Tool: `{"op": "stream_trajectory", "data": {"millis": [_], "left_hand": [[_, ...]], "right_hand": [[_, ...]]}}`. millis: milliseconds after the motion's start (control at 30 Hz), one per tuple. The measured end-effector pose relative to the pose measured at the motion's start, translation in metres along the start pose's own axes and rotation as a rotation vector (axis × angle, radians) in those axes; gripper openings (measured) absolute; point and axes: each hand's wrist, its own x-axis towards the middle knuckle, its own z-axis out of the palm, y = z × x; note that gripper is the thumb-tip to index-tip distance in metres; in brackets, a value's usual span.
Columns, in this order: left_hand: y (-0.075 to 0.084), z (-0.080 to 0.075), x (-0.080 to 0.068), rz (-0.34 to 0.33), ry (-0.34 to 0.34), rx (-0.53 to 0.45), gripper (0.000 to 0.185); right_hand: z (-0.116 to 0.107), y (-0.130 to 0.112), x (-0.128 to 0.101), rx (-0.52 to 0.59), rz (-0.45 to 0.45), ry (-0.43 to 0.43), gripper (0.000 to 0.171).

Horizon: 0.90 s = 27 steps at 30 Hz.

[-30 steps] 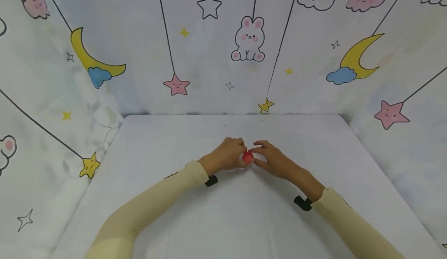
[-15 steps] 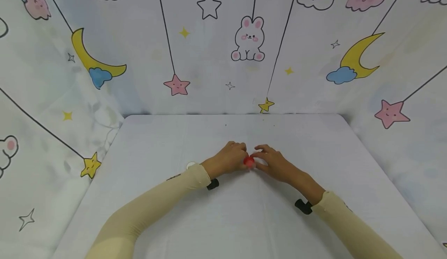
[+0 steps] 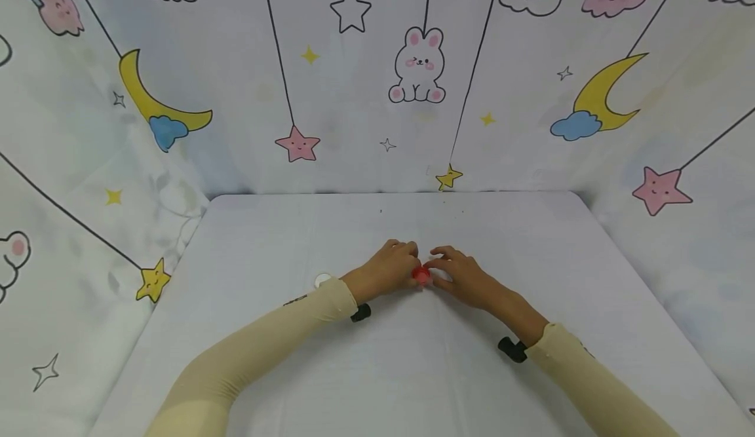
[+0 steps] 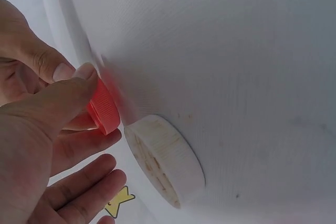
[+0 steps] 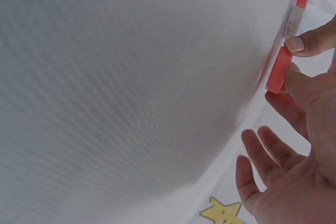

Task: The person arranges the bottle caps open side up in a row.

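On the white table [image 3: 413, 371] the left hand [image 3: 383, 270] and the right hand [image 3: 466, 276] meet near the middle, both touching 1 small red cap [image 3: 421, 274]. The left wrist view shows the thumb and a finger of one hand pinching the red cap by its ribbed edge, just above the table. The right wrist view shows the cap held between fingertips too, the other fingers spread loose. I count 2 caps: the red one and 1 white cap [image 4: 165, 158] that lies flat on the table just beside it. No container is visible.
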Motion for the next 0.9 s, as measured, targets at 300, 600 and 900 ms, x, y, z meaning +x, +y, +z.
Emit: {"op": "stream_trajectory", "data": {"millis": [300,600,900], "left_hand": [[0.0034,0.0016,-0.0011,0.012,0.024,0.016,0.043],[0.006,-0.0006,-0.0016,0.005,0.019,0.014,0.042],[0.0068,-0.0025,-0.0016,0.014,0.027,0.024,0.042]], "right_hand": [[0.0039,0.0012,-0.0021,-0.015,-0.008,0.011,0.033],[0.0013,-0.0017,-0.0018,-0.034,-0.021,0.014,0.032],[-0.0009,-0.0028,-0.0013,-0.046,-0.026,0.009,0.031]]}}
